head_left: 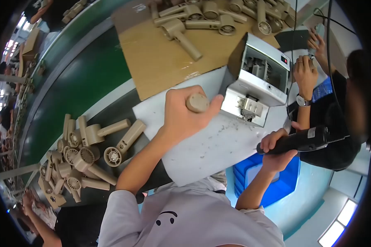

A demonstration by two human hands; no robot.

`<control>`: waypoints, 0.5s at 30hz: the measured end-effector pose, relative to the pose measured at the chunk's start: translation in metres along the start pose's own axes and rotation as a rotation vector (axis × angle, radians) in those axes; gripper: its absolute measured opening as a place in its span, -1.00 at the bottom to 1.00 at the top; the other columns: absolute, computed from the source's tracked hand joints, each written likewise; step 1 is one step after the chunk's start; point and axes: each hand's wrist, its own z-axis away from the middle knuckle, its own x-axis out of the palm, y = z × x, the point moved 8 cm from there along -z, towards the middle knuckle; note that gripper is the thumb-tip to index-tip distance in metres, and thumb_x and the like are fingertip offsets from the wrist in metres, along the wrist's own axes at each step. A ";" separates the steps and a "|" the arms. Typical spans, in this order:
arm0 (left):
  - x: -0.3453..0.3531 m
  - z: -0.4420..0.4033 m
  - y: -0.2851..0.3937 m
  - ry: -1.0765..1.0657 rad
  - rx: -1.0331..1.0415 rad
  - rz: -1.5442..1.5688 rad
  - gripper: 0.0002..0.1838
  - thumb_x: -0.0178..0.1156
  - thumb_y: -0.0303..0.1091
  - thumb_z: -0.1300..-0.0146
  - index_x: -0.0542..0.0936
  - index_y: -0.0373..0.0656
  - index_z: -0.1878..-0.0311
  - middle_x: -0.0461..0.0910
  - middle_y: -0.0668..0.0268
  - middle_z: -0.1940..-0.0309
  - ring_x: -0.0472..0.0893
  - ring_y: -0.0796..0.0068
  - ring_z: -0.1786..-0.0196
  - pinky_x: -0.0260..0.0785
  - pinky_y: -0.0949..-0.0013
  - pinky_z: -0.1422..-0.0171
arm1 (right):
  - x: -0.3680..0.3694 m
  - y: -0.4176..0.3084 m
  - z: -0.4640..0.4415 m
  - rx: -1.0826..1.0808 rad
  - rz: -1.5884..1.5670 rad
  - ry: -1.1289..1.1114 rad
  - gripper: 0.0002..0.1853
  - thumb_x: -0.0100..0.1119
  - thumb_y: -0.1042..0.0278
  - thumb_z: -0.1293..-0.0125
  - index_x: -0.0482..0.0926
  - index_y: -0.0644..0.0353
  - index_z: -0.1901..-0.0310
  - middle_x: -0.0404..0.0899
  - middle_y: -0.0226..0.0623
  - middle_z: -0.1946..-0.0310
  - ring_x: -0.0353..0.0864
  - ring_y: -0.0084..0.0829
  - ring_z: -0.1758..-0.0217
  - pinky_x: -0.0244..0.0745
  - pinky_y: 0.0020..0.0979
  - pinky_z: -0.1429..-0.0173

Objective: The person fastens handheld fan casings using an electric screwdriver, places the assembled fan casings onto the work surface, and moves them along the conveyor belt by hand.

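Observation:
My left hand (185, 115) is closed round a beige part, probably a handheld fan; only its round end (197, 103) shows. This hand is above a white sheet (193, 152) on the table. Off to the right, my right hand (276, 154) grips a black electric screwdriver (305, 141), with its thin cord end pointing away to the right. Between the hands and farther back stands a white screw feeder (263, 78), with a red display and a metal block at its front.
Beige handheld fans (86, 156) lie heaped at the left; more fans (210, 12) lie on brown cardboard (152, 57) at the back. A blue crate (284, 185) is below the table at right. A co-worker's watch-wearing hand (305, 76) is beyond the feeder. Dark cables hang there.

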 end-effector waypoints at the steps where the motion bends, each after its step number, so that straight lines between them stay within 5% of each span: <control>1: 0.005 0.004 -0.001 -0.011 -0.010 0.016 -0.67 0.41 -0.32 -0.04 0.47 -0.20 0.66 0.33 0.39 0.83 0.31 0.63 0.73 0.14 0.47 0.61 | 0.002 0.001 0.001 0.041 -0.054 0.003 -0.13 -0.09 -0.47 -0.27 0.02 0.14 -0.30 0.27 -0.38 0.63 0.27 -0.53 0.70 0.31 -0.46 0.56; 6: 0.016 0.014 0.017 -0.123 0.184 -0.153 -0.66 0.40 -0.33 0.00 0.42 -0.17 0.68 0.34 0.25 0.84 0.34 0.22 0.77 0.14 0.34 0.66 | 0.052 -0.034 -0.028 -0.145 -0.207 -0.098 -0.06 -0.21 -0.63 -0.17 0.07 0.09 -0.27 0.25 -0.41 0.66 0.24 -0.55 0.75 0.27 -0.48 0.63; 15: 0.012 0.024 0.018 -0.206 0.261 -0.138 -0.71 0.40 -0.41 0.05 0.40 -0.15 0.59 0.40 0.27 0.71 0.43 0.25 0.66 0.19 0.30 0.61 | 0.076 -0.015 -0.065 -0.269 -0.169 -0.105 -0.03 -0.31 -0.71 -0.11 0.13 0.03 -0.26 0.28 -0.37 0.61 0.23 -0.51 0.69 0.27 -0.40 0.55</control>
